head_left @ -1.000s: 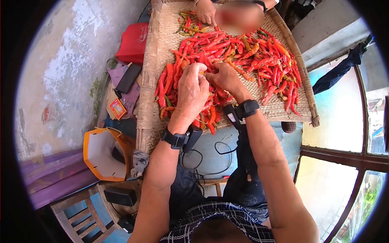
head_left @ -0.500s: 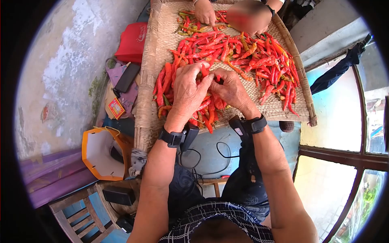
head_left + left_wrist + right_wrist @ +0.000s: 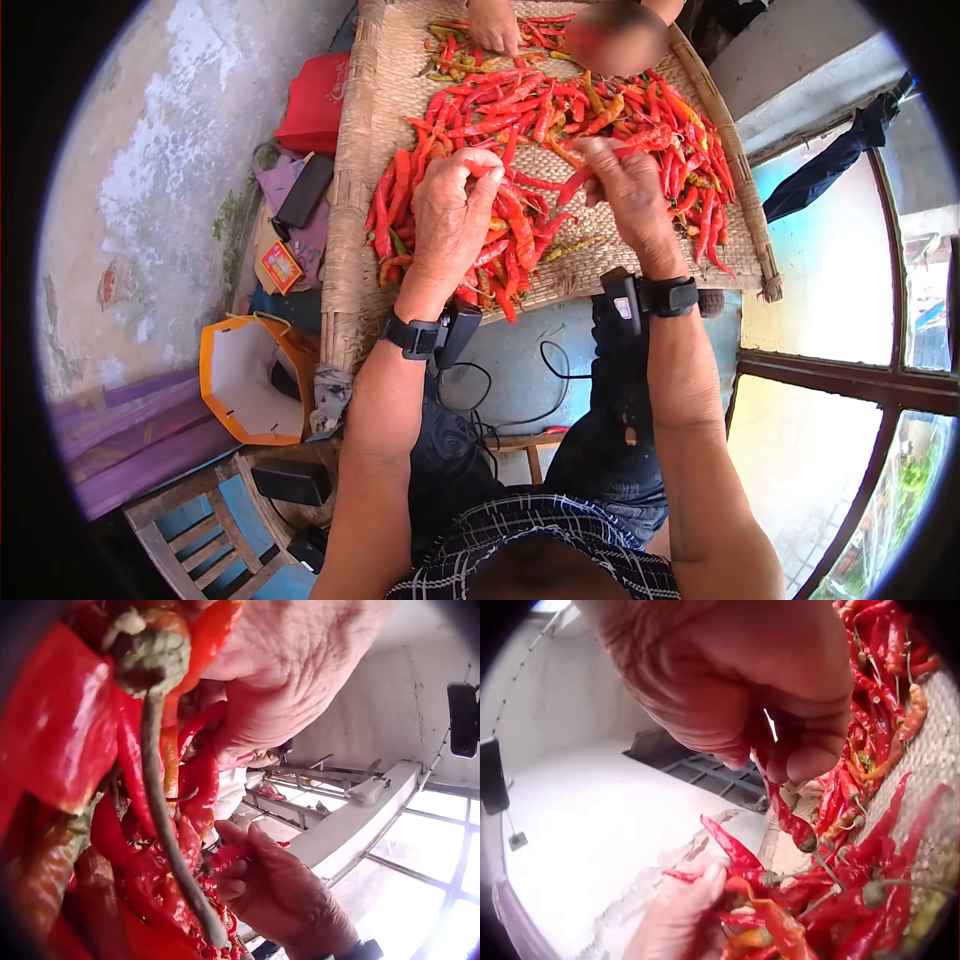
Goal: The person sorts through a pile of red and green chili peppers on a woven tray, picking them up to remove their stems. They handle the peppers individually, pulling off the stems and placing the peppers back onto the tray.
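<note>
A heap of red chilies (image 3: pixel 560 110) lies spread on a woven tray (image 3: pixel 352 215). My left hand (image 3: pixel 482 166) hovers over the heap's near left part and pinches a red chili (image 3: pixel 729 853) between thumb and fingers. To its right my right hand (image 3: pixel 602 160) is raised above the heap, with a long red chili (image 3: pixel 585 178) hanging from its curled fingers. In the right wrist view that chili (image 3: pixel 789 816) dangles stem down below the fingertips (image 3: pixel 810 761). Close to the left wrist camera a green stem (image 3: pixel 169 840) juts out among the chilies.
Another person's hand (image 3: pixel 492 25) sorts chilies at the tray's far edge. Left of the tray lie a red bag (image 3: pixel 320 100) and a black case (image 3: pixel 305 190). An orange-and-white box (image 3: pixel 245 375) and a wooden stool (image 3: pixel 195 525) stand lower left. Window panes (image 3: pixel 830 440) are at right.
The two hands were together over the heap; now they have parted. My right hand has moved right and away, lifting a long chili. The left hand stays over the heap's left side.
</note>
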The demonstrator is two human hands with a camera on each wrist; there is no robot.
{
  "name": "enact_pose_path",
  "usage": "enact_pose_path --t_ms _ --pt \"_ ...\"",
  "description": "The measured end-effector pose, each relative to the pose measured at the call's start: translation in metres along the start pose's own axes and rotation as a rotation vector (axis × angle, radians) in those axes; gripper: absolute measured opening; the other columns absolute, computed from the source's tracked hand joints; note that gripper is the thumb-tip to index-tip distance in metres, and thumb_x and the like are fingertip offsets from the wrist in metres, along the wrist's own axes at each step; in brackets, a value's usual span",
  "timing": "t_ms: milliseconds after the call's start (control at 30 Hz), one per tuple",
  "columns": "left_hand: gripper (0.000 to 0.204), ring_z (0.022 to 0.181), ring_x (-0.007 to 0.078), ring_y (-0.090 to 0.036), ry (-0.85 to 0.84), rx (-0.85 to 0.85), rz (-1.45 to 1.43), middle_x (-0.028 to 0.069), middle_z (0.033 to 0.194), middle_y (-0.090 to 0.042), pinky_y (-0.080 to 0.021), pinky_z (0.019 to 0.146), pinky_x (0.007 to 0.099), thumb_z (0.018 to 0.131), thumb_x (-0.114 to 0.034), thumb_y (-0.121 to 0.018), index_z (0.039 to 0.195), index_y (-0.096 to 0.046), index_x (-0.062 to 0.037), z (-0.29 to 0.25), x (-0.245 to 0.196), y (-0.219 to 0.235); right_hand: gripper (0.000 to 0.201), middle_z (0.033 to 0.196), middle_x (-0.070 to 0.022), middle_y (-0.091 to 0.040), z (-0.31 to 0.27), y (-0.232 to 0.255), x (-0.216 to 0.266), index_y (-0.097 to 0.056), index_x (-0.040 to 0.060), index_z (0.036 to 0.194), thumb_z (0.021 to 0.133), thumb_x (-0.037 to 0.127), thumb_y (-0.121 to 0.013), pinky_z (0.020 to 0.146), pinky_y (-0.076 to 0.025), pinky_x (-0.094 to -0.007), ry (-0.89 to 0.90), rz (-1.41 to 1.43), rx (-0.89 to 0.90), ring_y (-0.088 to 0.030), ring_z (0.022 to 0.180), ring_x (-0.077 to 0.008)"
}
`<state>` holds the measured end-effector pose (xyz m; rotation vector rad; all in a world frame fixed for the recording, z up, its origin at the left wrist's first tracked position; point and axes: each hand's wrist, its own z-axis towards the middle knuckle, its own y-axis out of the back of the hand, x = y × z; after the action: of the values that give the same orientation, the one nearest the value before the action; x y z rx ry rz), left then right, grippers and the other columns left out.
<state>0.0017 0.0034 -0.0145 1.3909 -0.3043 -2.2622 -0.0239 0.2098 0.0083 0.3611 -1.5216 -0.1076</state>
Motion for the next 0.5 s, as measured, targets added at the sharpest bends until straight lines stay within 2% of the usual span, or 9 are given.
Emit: enact_pose_path --t_ms 67,133,200,267,333,400,433,467,500 --pt "0.012 0.064 0.0084 -0.054 -0.009 -0.026 -0.018 0.0032 0.078 -0.060 -0.045 0.060 0.0238 0.087 -0.015 -0.063 0.092 -0.062 -0.0043 0.000 0.001 -0.001 0.030 0.065 -0.0020 -0.056 0.007 0.010 -0.005 -0.064 0.0017 0.101 0.096 0.028 -0.051 0.055 -0.045 -0.0234 0.017 0.487 -0.229 -0.054 0.057 -0.0087" --pt "0.011 0.063 0.0063 -0.052 0.027 -0.040 -0.107 0.0007 0.075 -0.060 -0.043 0.058 0.0220 0.087 -0.015 -0.063 0.092 -0.063 -0.0056 0.001 0.000 -0.002 0.028 0.078 -0.0051 -0.060 0.016 0.028 -0.008 -0.057 0.0002 0.104 0.094 0.026 -0.055 0.067 -0.049 -0.0239 0.109 1.005 -0.386 -0.059 0.074 -0.0116" --pt "0.011 0.063 0.0056 -0.052 0.025 -0.037 -0.122 -0.0001 0.074 -0.059 -0.043 0.058 0.0215 0.087 -0.015 -0.063 0.092 -0.063 -0.0058 0.001 0.000 -0.003 0.032 0.086 -0.0103 -0.061 0.022 0.043 -0.017 -0.056 -0.0037 0.105 0.093 0.026 -0.056 0.066 -0.049 -0.0241 0.103 1.284 -0.602 -0.059 0.075 -0.0137" --pt "0.010 0.062 0.0050 -0.051 0.022 -0.030 -0.137 -0.0010 0.073 -0.059 -0.043 0.058 0.0210 0.087 -0.015 -0.063 0.092 -0.063 -0.0060 0.001 -0.002 -0.004 0.030 0.089 -0.0111 -0.062 0.020 0.042 -0.030 -0.056 -0.0032 0.101 0.092 0.025 -0.058 0.068 -0.050 -0.0246 0.050 1.246 -0.566 -0.060 0.076 -0.0152" --pt "0.011 0.063 0.0049 -0.052 0.023 -0.014 -0.152 -0.0009 0.073 -0.059 -0.043 0.058 0.0210 0.088 -0.015 -0.063 0.092 -0.063 -0.0052 0.001 -0.004 -0.004 0.025 0.087 -0.0089 -0.065 0.015 0.021 -0.031 -0.059 0.0012 0.098 0.091 0.025 -0.059 0.069 -0.052 -0.0275 -0.125 0.828 -0.293 -0.062 0.076 -0.0158" --pt "0.011 0.064 0.0048 -0.052 0.037 -0.007 -0.156 -0.0009 0.073 -0.059 -0.043 0.058 0.0208 0.088 -0.015 -0.063 0.092 -0.063 -0.0051 0.001 -0.004 -0.004 0.025 0.085 -0.0134 -0.066 0.010 -0.006 -0.024 -0.060 0.0001 0.102 0.090 0.022 -0.059 0.071 -0.052 -0.0342 -0.042 0.149 -0.106 -0.065 0.078 -0.0241" --pt "0.011 0.064 0.0046 -0.052 0.051 -0.004 -0.159 -0.0009 0.073 -0.059 -0.043 0.058 0.0207 0.088 -0.015 -0.063 0.092 -0.063 -0.0050 0.001 -0.003 -0.003 0.027 0.090 -0.0197 -0.064 0.011 -0.013 -0.031 -0.060 -0.0006 0.106 0.086 0.017 -0.061 0.073 -0.051 -0.0407 0.252 -0.435 -0.108 -0.063 0.083 -0.0342" --pt "0.011 0.064 0.0046 -0.052 0.053 -0.005 -0.156 -0.0009 0.073 -0.059 -0.043 0.058 0.0207 0.088 -0.015 -0.063 0.092 -0.063 -0.0050 0.001 -0.003 -0.003 0.021 0.095 -0.0235 -0.061 0.010 -0.022 -0.038 -0.062 -0.0001 0.096 0.080 0.014 -0.062 0.074 -0.050 -0.0437 0.449 -0.691 -0.190 -0.060 0.087 -0.0399" --pt "0.011 0.064 0.0045 -0.052 0.043 -0.012 -0.154 -0.0009 0.074 -0.059 -0.043 0.058 0.0207 0.088 -0.015 -0.063 0.092 -0.063 -0.0049 0.001 -0.003 -0.003 0.018 0.097 -0.0233 -0.060 0.010 -0.025 -0.039 -0.060 -0.0005 0.091 0.079 0.013 -0.062 0.074 -0.050 -0.0445 0.388 -0.772 -0.129 -0.060 0.088 -0.0390"
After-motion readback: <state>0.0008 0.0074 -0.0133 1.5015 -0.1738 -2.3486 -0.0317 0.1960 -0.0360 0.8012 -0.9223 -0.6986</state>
